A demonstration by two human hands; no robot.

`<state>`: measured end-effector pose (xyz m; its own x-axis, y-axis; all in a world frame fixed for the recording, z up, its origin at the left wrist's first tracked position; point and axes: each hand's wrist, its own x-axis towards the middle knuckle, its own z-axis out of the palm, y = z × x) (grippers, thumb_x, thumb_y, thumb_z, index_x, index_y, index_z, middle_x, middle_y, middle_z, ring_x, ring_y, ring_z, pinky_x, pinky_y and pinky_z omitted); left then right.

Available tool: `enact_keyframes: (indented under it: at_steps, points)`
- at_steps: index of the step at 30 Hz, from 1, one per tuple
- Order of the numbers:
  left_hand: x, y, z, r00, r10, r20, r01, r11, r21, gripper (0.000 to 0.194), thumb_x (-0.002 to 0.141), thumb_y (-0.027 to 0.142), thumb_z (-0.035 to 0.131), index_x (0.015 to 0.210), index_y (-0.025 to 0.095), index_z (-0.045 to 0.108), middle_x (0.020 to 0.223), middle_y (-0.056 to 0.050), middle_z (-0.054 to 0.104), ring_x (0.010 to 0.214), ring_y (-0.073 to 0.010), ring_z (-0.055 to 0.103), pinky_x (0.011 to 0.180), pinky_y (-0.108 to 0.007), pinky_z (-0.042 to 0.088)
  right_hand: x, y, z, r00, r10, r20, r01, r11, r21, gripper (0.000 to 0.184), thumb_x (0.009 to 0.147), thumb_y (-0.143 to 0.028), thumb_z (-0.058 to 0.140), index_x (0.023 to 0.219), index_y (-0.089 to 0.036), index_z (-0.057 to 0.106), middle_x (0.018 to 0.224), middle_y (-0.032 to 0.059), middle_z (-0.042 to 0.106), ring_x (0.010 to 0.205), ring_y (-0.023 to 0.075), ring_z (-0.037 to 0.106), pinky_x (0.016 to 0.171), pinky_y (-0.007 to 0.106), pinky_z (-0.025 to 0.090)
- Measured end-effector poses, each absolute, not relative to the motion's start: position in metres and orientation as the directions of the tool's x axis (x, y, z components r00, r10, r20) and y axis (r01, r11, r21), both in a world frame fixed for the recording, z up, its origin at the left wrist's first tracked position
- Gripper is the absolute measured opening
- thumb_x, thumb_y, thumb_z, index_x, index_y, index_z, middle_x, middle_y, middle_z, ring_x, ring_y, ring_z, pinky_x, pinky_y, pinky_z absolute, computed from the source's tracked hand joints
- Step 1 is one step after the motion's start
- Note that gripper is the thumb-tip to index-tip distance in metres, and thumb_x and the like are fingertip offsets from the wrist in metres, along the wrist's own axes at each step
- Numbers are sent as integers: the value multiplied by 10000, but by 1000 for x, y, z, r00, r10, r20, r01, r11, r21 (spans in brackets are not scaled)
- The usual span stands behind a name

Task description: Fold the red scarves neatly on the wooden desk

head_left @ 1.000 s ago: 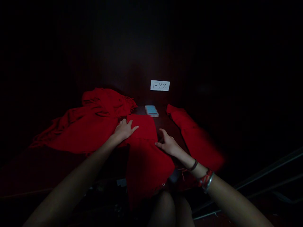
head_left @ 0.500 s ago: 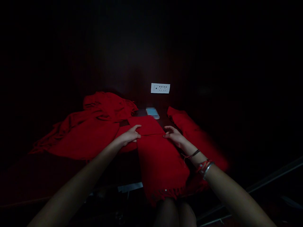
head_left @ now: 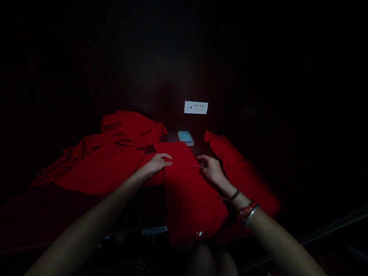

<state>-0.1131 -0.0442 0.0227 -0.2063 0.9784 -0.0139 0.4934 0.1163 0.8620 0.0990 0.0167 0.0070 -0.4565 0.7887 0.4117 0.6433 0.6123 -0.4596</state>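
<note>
A long red cloth point(head_left: 186, 191) lies across a dark table and hangs over its near edge toward my knees. My left hand point(head_left: 156, 163) rests on the cloth's left edge with fingers curled onto the fabric. My right hand point(head_left: 209, 166) pinches the cloth's right edge, fingers closed on it. More of the red fabric point(head_left: 109, 153) is heaped to the left, and another stretch point(head_left: 238, 168) runs off to the right.
A white wall socket point(head_left: 196, 107) sits on the dark panel behind the table. A small light-blue object point(head_left: 184, 137) lies on the table beyond the cloth. Pale paper point(head_left: 153, 230) shows on the floor below. The surroundings are very dark.
Both hands moved from lying on the cloth to gripping its two edges at the fold. The hanging part of the cloth shifted right and now lies straighter.
</note>
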Motion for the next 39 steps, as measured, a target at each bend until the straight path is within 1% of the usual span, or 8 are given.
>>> enact_keyframes:
  at_steps: [7,11,15,19,26,29,34,39]
  points:
    - [-121,-56,28,-28,988,-154,809,113,577,351,602,410,562,871,187,524,445,62,457,429,-106,455,410,-184,312,107,13,15,-649,746,146,702,662,-264,390,656,-148,486,1044,-149,522,904,78,573,804,158,521,695,222,380]
    - [-119,-56,32,-164,983,87,942,130,311,448,747,523,305,947,201,542,825,-59,596,741,-188,553,625,-259,394,93,26,38,-677,716,172,677,697,-238,476,729,-381,448,1145,-150,435,998,100,523,917,181,481,785,267,363]
    - [-119,-45,17,-220,959,178,974,204,104,591,759,541,240,1244,206,287,1307,-106,257,1153,-282,272,871,-403,271,60,45,38,-739,624,254,600,781,-174,557,776,-463,337,1257,-190,264,1273,105,293,1165,211,245,916,350,246]
    - [-128,-35,4,-161,975,-152,978,178,110,755,690,663,191,1298,227,91,1359,-61,11,1216,-287,1,930,-480,115,40,54,16,-783,622,-37,620,773,-133,598,786,-541,186,1291,-223,151,1358,81,98,1228,224,38,949,450,116]
    - [-140,-27,0,-186,981,-54,962,193,193,758,697,659,189,1299,210,86,1351,-86,-23,1213,-275,-1,941,-438,135,40,51,15,-626,739,-249,777,620,-114,738,730,-626,168,1302,-167,80,1356,126,18,1223,257,6,951,445,100]
    - [-144,-23,-5,-327,945,13,928,318,195,723,746,599,152,1299,134,110,1346,-142,45,1213,-283,42,938,-413,163,34,48,16,-588,784,-199,809,574,-127,740,735,-619,165,1298,-142,125,1351,148,52,1216,293,31,927,497,102]
    - [-143,-21,-9,-266,964,-13,953,265,145,697,744,607,160,1295,182,140,1333,-116,174,1213,-278,87,943,-437,125,30,40,10,-715,682,153,671,732,-123,653,751,-599,152,1295,-239,118,1366,66,10,1215,281,-65,911,542,47]
    - [-134,-19,-10,-218,974,51,966,209,153,626,741,616,174,1277,293,162,1353,-71,116,1213,-274,101,932,-451,140,28,39,6,-768,640,-27,635,756,-161,660,717,-646,129,1285,-309,109,1367,29,43,1211,309,-44,901,560,14]
